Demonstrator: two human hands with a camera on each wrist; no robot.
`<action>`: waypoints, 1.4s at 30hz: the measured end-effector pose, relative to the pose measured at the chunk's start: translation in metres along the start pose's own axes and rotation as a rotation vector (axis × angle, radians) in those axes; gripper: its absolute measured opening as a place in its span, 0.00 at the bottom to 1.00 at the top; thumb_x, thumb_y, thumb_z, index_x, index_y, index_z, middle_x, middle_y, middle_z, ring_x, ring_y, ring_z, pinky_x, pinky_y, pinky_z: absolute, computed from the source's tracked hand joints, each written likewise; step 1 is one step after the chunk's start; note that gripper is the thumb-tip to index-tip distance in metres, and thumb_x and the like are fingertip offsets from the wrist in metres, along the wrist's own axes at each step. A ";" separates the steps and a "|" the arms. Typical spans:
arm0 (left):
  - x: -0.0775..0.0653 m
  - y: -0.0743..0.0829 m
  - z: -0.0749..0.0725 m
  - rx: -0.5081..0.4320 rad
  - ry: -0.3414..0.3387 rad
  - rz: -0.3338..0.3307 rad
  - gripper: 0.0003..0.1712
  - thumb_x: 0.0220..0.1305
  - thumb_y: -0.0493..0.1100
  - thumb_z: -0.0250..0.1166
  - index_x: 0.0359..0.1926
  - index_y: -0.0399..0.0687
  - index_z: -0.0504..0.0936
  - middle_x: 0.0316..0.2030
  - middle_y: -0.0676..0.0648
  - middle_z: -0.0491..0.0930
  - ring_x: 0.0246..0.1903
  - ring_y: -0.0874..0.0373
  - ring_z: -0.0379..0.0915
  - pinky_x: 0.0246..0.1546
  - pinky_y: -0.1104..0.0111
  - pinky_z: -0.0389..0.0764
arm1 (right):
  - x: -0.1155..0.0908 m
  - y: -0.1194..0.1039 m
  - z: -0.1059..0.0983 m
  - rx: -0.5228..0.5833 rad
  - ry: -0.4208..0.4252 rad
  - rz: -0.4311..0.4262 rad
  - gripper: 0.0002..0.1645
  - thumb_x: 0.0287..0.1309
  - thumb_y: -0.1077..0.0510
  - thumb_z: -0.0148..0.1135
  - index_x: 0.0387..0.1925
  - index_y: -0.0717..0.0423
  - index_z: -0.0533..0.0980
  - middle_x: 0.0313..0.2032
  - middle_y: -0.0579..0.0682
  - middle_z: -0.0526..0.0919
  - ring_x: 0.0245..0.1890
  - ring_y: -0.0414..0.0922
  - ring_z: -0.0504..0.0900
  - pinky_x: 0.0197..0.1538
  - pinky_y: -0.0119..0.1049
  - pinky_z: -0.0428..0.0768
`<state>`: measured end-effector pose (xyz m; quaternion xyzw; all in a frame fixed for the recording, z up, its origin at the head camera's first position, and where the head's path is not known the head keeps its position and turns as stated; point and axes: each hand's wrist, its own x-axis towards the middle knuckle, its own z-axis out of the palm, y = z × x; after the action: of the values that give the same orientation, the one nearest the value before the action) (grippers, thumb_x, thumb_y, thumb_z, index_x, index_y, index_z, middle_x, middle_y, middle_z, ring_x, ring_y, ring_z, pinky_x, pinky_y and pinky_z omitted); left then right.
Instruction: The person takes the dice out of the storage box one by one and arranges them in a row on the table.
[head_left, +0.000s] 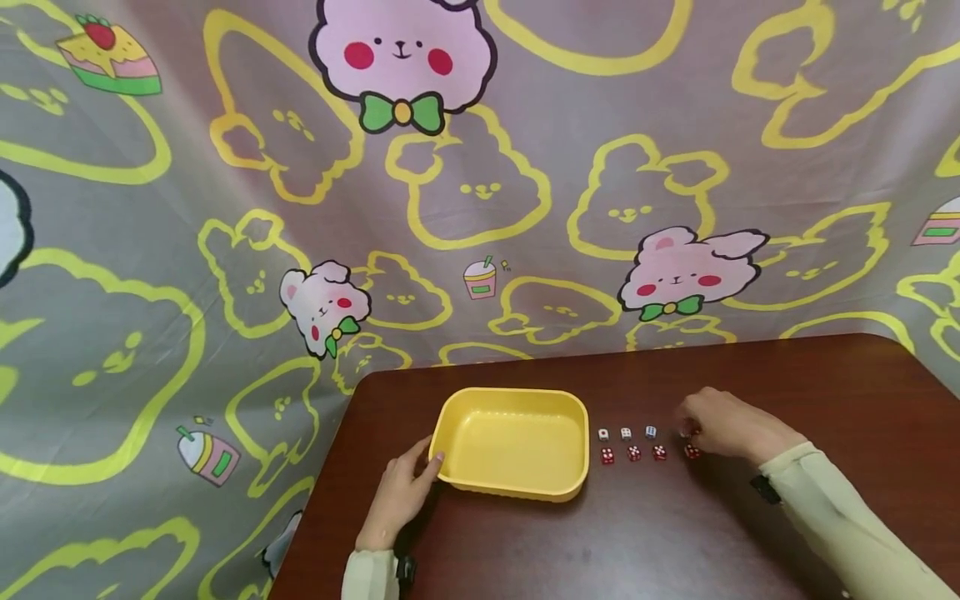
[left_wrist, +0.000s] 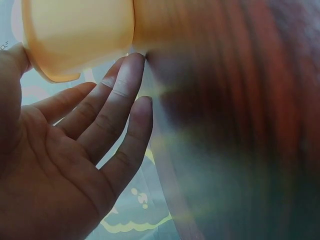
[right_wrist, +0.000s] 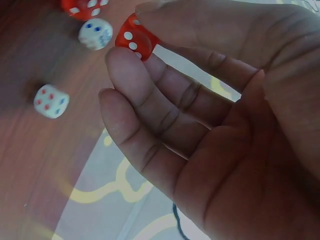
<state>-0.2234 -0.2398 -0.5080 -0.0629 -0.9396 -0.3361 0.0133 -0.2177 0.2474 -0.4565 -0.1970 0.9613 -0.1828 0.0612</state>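
My left hand (head_left: 401,496) holds a yellow plastic tray (head_left: 517,488) by its left end, thumb at the rim and fingers along the outside. In the left wrist view, the fingers are only gently bent beside the tray wall (left_wrist: 80,30). To the tray's right, my right hand (head_left: 731,423) is low over the table. In the right wrist view, its thumb and fingertips pinch a red die (right_wrist: 136,40) with white pips. A white die (right_wrist: 95,35) and another white die (right_wrist: 51,101) lie past the fingertips, near a red die (right_wrist: 82,9) at the top edge.
Between tray and right hand, three white dice (head_left: 626,434) form a row, with several red dice (head_left: 633,453) in a row nearer me. The dark brown table (head_left: 570,542) meets a grey patterned cloth (head_left: 480,225) behind and at the left.
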 end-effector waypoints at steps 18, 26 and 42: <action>0.000 -0.002 0.000 -0.028 -0.010 -0.014 0.27 0.68 0.59 0.57 0.64 0.57 0.74 0.24 0.55 0.79 0.19 0.64 0.69 0.25 0.73 0.71 | -0.015 0.023 0.010 -0.050 0.030 -0.016 0.17 0.39 0.73 0.61 0.16 0.47 0.71 0.18 0.39 0.67 0.20 0.35 0.63 0.22 0.29 0.60; -0.001 -0.003 0.000 -0.024 -0.012 -0.018 0.27 0.68 0.61 0.56 0.63 0.58 0.74 0.24 0.57 0.78 0.19 0.64 0.69 0.27 0.73 0.71 | -0.022 0.029 0.021 -0.023 -0.006 0.046 0.18 0.41 0.74 0.61 0.17 0.47 0.70 0.18 0.40 0.66 0.19 0.36 0.63 0.22 0.29 0.60; 0.000 0.001 0.000 -0.029 -0.021 -0.013 0.27 0.69 0.59 0.57 0.64 0.55 0.74 0.24 0.54 0.79 0.20 0.60 0.71 0.27 0.73 0.70 | -0.025 0.037 0.029 -0.072 0.105 0.000 0.21 0.40 0.73 0.62 0.12 0.47 0.65 0.16 0.37 0.57 0.19 0.34 0.56 0.22 0.28 0.54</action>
<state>-0.2232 -0.2392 -0.5071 -0.0605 -0.9352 -0.3489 0.0003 -0.2019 0.2793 -0.4959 -0.1893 0.9691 -0.1579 0.0035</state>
